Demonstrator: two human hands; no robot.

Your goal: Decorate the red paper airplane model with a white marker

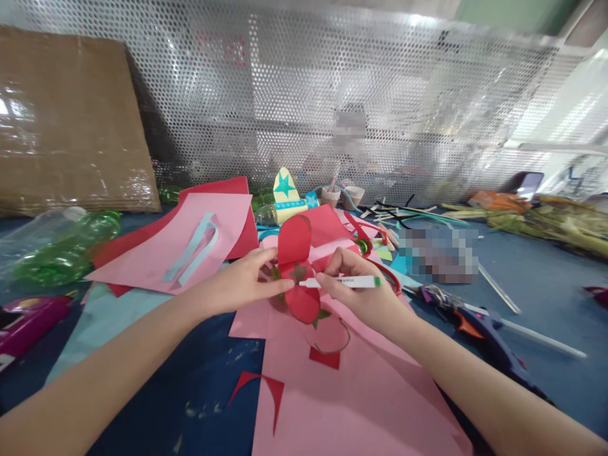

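white marker [365, 282] appears to read "acrylic".

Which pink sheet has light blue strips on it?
The left pink sheet, overlapping red paper; the nearer pink sheet, below the right hand, bears a red scrap instead.

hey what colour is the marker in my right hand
White, with a green end; the marker shows best in the head view.

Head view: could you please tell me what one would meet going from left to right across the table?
Purple tool, light blue strips, left hand, red paper shape, right hand, dark blue glue gun.
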